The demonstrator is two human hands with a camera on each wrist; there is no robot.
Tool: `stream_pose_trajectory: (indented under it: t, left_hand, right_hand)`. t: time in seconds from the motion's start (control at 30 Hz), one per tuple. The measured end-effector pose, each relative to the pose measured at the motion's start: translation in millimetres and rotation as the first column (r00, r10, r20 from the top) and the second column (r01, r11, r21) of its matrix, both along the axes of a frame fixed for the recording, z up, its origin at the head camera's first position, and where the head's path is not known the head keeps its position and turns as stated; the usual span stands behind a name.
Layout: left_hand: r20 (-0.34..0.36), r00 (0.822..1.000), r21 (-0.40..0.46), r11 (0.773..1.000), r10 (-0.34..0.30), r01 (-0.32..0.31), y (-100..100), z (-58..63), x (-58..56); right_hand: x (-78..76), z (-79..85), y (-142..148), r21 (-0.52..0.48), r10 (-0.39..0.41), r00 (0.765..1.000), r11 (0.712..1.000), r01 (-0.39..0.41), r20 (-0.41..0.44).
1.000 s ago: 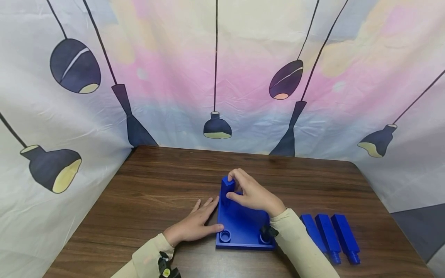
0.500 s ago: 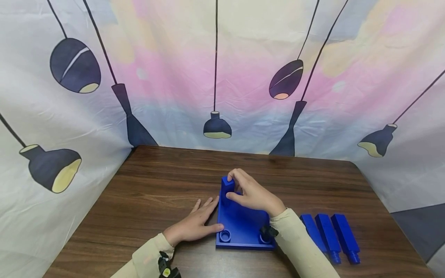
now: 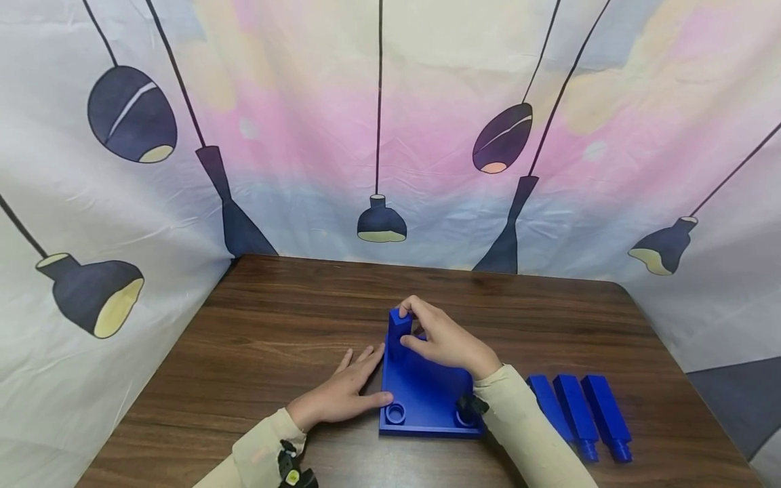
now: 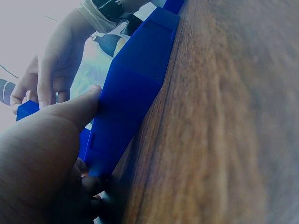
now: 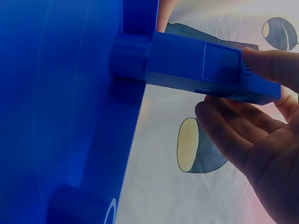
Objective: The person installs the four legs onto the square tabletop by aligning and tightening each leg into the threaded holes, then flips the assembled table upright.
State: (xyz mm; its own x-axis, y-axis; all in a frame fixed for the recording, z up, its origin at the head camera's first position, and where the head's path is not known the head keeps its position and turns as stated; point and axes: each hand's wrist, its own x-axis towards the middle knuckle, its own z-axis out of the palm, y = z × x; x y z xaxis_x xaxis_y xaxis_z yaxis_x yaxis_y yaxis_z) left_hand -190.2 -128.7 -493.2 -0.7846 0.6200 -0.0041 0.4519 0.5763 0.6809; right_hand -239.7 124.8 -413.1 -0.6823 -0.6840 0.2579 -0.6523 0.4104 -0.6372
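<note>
A blue square tabletop lies upside down on the wooden table, with round sockets at its corners. At its far left corner a blue table leg stands upright, its lower end in the socket in the right wrist view. My right hand holds this leg near the top, one finger bent over its end and the thumb against its side. My left hand rests spread along the tabletop's left edge, its thumb touching the rim. The near left socket shows bare.
Three more blue legs lie side by side on the wooden table, right of the tabletop; the rightmost leg shows a threaded end facing me. The right sleeve partly covers the leftmost one. A printed cloth hangs behind.
My right thumb has shifted slightly to the right along the leg. The leg, the tabletop and my left hand stay where they were.
</note>
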Motion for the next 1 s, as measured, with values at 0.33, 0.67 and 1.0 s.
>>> stream_pose_trajectory:
  t: [0.33,0.67,1.0]
  left_hand:
    - [-0.003,1.000,0.001,1.000,-0.003,0.003,0.6,0.1,0.2]
    - [-0.008,1.000,-0.002,1.000,0.002,-0.002,0.1,-0.2,0.1]
    - [-0.017,1.000,0.006,1.000,-0.002,0.002,0.0,-0.4,1.0]
  right_hand:
    - [0.2,-0.7,0.1,-0.004,0.004,1.000,1.000,-0.004,-0.002]
    - [0.7,0.4,0.3,0.006,-0.003,1.000,1.000,0.003,-0.010]
    - [1.8,1.3,-0.4,0.003,-0.002,1.000,1.000,0.002,0.003]
